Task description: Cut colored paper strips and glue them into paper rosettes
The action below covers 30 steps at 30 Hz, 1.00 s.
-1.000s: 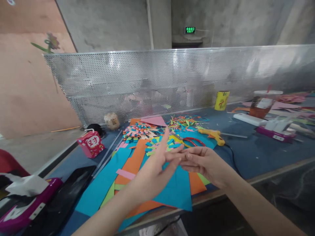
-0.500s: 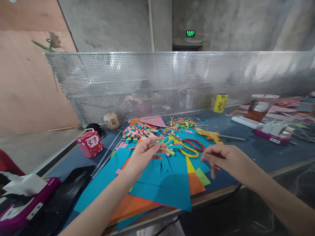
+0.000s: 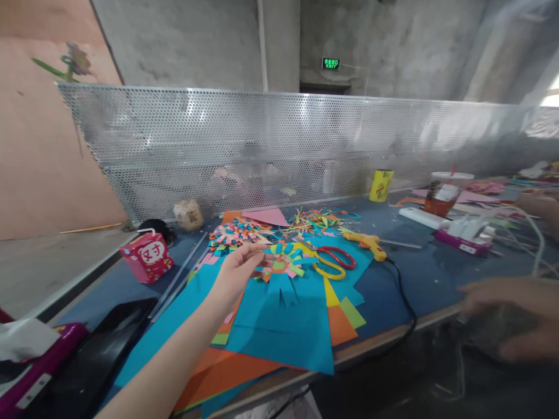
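Note:
My left hand (image 3: 244, 265) is over the sheets, its fingers closed at the left edge of a round fringed paper flower (image 3: 279, 265) in blue, green and pink. Blue paper (image 3: 279, 326) lies beneath, with a few slits cut in it. Off to the right, past the table's front edge, my right hand (image 3: 510, 314) is smeared by motion; its thumb and fingers look apart, and nothing shows in them. Scissors (image 3: 336, 265) with one red and one yellow handle lie right of the flower. A yellow glue gun (image 3: 367, 241) rests behind them.
Fringed paper pieces (image 3: 233, 233) and thin paper strips (image 3: 318, 220) lie behind the flower. A pink drink box (image 3: 148, 256) and a black tray-like object (image 3: 109, 331) are at left. A drink cup (image 3: 443, 195) and power strip (image 3: 465, 241) stand right. Another person's hand (image 3: 541, 203) is at the right edge.
My right hand has swung away from beside the scissors to the far right, past the table edge. My left hand stays at the flower, which now shows more fully. The view has turned slightly right.

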### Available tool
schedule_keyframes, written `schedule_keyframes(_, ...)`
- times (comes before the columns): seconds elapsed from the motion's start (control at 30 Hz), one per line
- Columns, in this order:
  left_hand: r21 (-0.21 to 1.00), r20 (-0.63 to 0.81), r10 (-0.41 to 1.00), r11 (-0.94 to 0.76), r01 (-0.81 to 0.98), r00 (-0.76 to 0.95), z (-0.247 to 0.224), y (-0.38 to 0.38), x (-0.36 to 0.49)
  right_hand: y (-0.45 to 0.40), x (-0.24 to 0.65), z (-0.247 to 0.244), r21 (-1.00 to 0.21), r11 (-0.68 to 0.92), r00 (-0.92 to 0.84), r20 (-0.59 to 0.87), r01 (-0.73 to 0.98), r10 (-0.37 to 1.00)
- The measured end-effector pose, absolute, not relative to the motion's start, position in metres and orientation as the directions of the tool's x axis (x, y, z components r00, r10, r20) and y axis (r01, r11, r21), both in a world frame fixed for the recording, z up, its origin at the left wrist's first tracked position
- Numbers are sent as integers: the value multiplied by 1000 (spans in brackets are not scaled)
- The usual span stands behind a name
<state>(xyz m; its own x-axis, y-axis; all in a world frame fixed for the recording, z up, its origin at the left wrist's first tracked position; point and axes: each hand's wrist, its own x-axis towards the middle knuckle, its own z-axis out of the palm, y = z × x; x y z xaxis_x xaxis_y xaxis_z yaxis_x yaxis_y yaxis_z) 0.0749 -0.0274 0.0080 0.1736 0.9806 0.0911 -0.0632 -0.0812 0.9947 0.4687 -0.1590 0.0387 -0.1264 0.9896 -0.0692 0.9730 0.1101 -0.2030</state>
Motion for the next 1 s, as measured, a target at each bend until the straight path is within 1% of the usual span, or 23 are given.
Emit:
schedule_keyframes(0.03,995,88,982,-79,-56,169,7,-26,74,-160,466,42,-163,60,-76,-91,985,993)
schedule_keyframes(0.07,996,86,982,-80,-44,166,6,-25,74,-160,462,46,-150,3,-25,-144,989,989)
schedule_keyframes(0.1,996,89,982,-86,-26,164,6,-24,73,-159,457,52,-176,-33,-1,-192,984,981)
schedule_keyframes(0.13,995,99,981,-100,-3,164,5,-22,72,-158,452,57,-238,-48,-4,-213,970,977)
schedule_keyframes(0.2,984,159,976,-170,60,152,4,-19,69,-153,441,65,-353,-69,-10,-218,933,976)
schedule_keyframes(0.23,970,206,967,-222,100,151,2,-18,68,-150,435,66,-366,-90,11,-212,926,977)
schedule_keyframes(0.27,951,252,955,-274,142,155,0,-16,67,-146,428,64,-348,-106,35,-204,932,978)
schedule_keyframes(0.3,931,291,943,-318,181,162,-2,-15,67,-141,421,60,-306,-99,53,-154,947,987)
schedule_keyframes(0.33,910,322,931,-354,216,171,-4,-15,67,-135,412,55,-243,-47,38,-41,969,998)
schedule_keyframes(0.37,890,346,919,-385,245,186,-7,-16,68,-129,402,48,-152,87,-70,118,985,991)
schedule_keyframes(0.4,870,365,909,-410,272,203,-9,-17,69,-123,391,40,-5,242,-231,283,970,931)
schedule_keyframes(0.43,850,382,897,-436,297,223,-11,-19,71,-117,379,33,166,331,-370,399,929,839)
schedule_keyframes(0.47,824,404,881,-467,321,245,-13,-22,73,-112,366,26,308,385,-490,446,870,749)
schedule_keyframes(0.5,794,428,862,-503,343,272,-14,-25,75,-108,353,20,406,431,-589,470,806,658)
schedule_keyframes(0.57,725,480,816,-576,377,322,-15,-32,78,-103,329,12,534,487,-721,455,690,523)
schedule_keyframes(0.63,660,535,767,-641,391,353,-14,-40,80,-102,311,8,588,511,-779,446,626,441)
schedule_keyframes(0.7,636,563,736,-676,372,375,-12,-49,81,-101,300,5,601,532,-802,440,597,404)
schedule_keyframes(0.73,648,562,729,-682,341,390,-11,-53,82,-100,295,4,601,544,-810,439,586,389)
schedule_keyframes(0.8,716,531,730,-658,233,430,-9,-62,85,-98,287,1,602,573,-831,433,556,350)
schedule_keyframes(0.87,818,466,761,-564,107,452,-10,-69,92,-94,277,-4,600,608,-848,444,520,288)
schedule_keyframes(0.93,915,361,827,-404,9,431,-11,-73,99,-90,266,-10,585,635,-847,478,505,234)
schedule_keyframes(1.0,969,245,886,-236,-72,394,-11,-72,102,-86,258,-14,563,657,-838,504,501,208)
